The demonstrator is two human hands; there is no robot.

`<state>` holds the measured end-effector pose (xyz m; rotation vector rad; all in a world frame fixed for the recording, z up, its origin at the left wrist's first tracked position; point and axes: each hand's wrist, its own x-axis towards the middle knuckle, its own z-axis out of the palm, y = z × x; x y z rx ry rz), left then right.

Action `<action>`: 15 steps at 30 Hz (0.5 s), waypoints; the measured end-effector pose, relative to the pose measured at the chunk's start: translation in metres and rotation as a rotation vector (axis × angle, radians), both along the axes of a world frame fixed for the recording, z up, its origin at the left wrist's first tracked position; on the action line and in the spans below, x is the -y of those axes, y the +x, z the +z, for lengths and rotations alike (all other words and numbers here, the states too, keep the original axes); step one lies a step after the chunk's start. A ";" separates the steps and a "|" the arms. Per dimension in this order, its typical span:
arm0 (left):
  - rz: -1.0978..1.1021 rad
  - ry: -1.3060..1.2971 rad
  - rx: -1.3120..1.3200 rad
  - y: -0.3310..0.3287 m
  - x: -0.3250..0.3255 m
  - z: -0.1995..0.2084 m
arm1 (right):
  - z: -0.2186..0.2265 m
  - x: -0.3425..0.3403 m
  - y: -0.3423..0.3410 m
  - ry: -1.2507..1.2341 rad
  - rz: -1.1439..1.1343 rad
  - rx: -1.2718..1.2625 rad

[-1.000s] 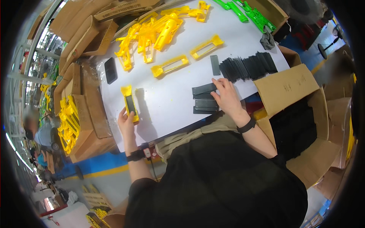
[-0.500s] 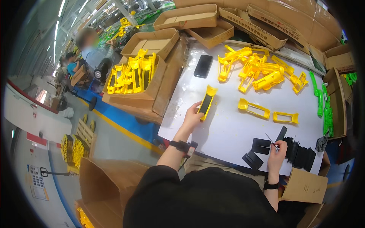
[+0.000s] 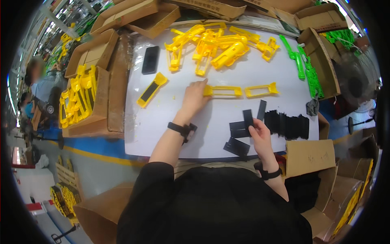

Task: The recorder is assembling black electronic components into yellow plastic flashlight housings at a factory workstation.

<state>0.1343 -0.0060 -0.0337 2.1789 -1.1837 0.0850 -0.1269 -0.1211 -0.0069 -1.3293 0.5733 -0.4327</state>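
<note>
My left hand [image 3: 195, 96] is closed on the left end of a yellow plastic frame [image 3: 226, 91], which lies on the white tabletop with its long opening facing up. Between the fingers and thumb of my right hand [image 3: 261, 133] is a flat black strip [image 3: 248, 119], held upright over the table. A second yellow frame [image 3: 261, 90] rests just right of the first. Off to the left lies a yellow frame with a black strip inside [image 3: 152, 90], untouched. Loose black strips [image 3: 237, 147] and a dense row of black strips [image 3: 287, 125] surround my right hand.
A pile of yellow frames [image 3: 207, 45] fills the far side of the table, beside a black phone [image 3: 150, 59]. Green plastic parts [image 3: 310, 75] lie at the right. A carton of yellow parts [image 3: 81, 95] stands left; an open carton [image 3: 310, 156] sits at the near right edge.
My left hand has let go of the yellow frame with the strip and moved right onto an unfilled one. My right hand has raised a black strip. The view has shifted rightward.
</note>
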 end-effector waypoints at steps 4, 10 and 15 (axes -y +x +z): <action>-0.195 -0.093 -0.323 0.004 -0.013 0.036 | 0.024 0.014 0.016 -0.264 -0.005 -0.012; -0.456 -0.758 -1.152 -0.061 -0.030 0.088 | 0.051 -0.011 0.046 -0.111 0.137 0.082; -0.239 -0.939 -1.369 -0.096 -0.020 0.062 | 0.038 -0.036 0.060 -0.126 0.033 0.120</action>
